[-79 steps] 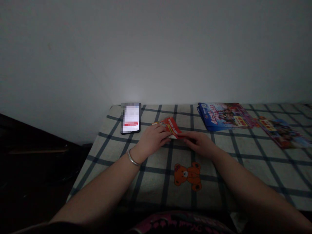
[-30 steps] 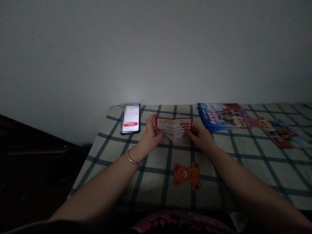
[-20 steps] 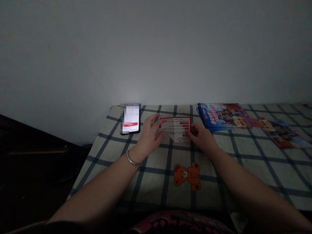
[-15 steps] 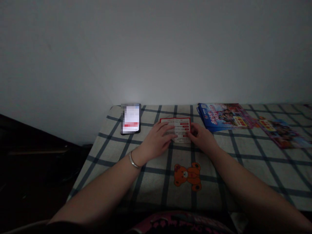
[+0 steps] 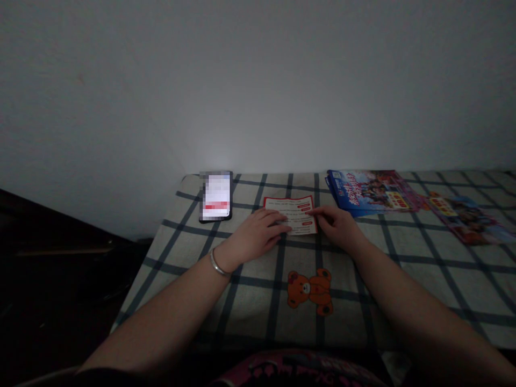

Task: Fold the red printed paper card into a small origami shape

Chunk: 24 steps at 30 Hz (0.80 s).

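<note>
A small printed paper [image 5: 296, 203] with a red border and red labels lies on the checked cloth, its top edge slightly bowed. My left hand [image 5: 260, 232] rests across the paper's left side, fingers stretched out flat; a silver bangle circles that wrist. At the right edge of the sheet is my right hand [image 5: 336, 226], with its index finger extended onto the print. The thumb and other fingers of this hand are partly hidden, and no clear grip on the paper shows.
A lit phone [image 5: 216, 196] lies at the left near the wall [image 5: 258, 86]. Colourful leaflets [image 5: 366, 191] are stacked at the back right, and another leaflet [image 5: 470, 215] lies beyond them. An orange bear picture [image 5: 309, 291] is on the checked tablecloth [image 5: 250, 301] nearer me.
My right hand has shifted slightly right, its index finger now extended over the paper's edge. My left hand has slid a little left. The paper has turned slightly.
</note>
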### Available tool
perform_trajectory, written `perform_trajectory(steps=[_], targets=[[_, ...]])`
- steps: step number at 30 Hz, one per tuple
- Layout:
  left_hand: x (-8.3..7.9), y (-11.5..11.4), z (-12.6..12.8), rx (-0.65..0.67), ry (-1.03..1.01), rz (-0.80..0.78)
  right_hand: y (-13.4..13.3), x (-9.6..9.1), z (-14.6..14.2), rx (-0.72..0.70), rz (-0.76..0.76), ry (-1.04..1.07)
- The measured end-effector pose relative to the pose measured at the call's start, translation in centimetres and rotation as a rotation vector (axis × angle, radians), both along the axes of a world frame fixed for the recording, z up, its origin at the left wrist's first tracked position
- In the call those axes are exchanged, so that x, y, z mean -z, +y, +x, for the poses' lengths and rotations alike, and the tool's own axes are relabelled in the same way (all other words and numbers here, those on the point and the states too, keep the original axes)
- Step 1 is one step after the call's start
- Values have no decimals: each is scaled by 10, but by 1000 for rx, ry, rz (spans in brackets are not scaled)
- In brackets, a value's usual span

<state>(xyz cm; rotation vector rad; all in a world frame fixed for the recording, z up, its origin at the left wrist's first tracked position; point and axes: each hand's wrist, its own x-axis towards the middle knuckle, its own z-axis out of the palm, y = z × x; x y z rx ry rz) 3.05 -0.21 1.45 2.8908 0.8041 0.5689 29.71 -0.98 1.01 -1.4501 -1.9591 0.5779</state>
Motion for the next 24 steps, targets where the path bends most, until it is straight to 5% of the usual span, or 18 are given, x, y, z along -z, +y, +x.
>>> perform_trajectory(steps=[7, 12, 24], targets=[[2, 2, -2, 28, 5, 11, 5, 3, 6, -185, 240, -10], [0, 2, -1, 15, 6, 7, 3, -5, 8, -187, 480, -181], [-1, 4, 0, 144, 33, 19, 4, -6, 8, -301, 367, -160]])
